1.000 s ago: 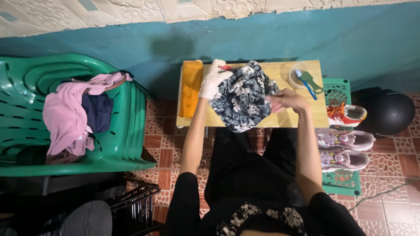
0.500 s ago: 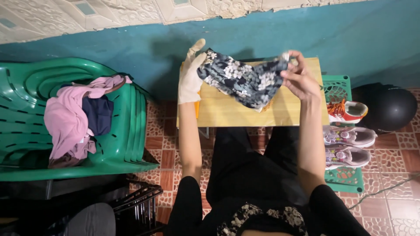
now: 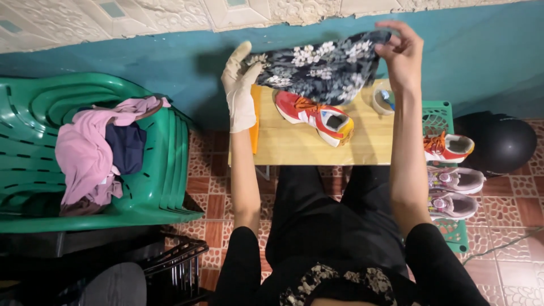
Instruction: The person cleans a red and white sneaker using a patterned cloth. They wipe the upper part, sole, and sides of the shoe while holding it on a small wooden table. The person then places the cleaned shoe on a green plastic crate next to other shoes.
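Cloth is the thing in hand here: from the head camera we see a dark floral cloth [image 3: 320, 68] stretched in the air above the far edge of the wooden bench [image 3: 294, 150], held at both ends. Our left hand [image 3: 241, 85], in a pale glove, pinches the left corner with the fingers pointing up, and our bare right hand [image 3: 402, 51] grips the right corner, closed around the fabric and raised a little higher. Under the cloth, on the bench, lies a red and white sneaker [image 3: 317, 116] on its side, with an orange board [image 3: 255, 119] at the left edge and a small round tub [image 3: 384, 101] near the right arm. We judge the main risk to be the sagging middle of the cloth: it hangs just above the sneaker and could drag over it or catch on the laces if lowered carelessly. The right grip looks to be only a fingertip hold, so the corner could slip and the cloth drop onto the shoe or the tub. The tub sits close beside the right forearm, and a sweep of that arm could knock it off. To the right, more shoes [image 3: 453, 181] rest on a green crate [image 3: 439, 116]; to the left, clothes [image 3: 96, 150] lie heaped on green chairs [image 3: 164, 170], well apart from our hands.
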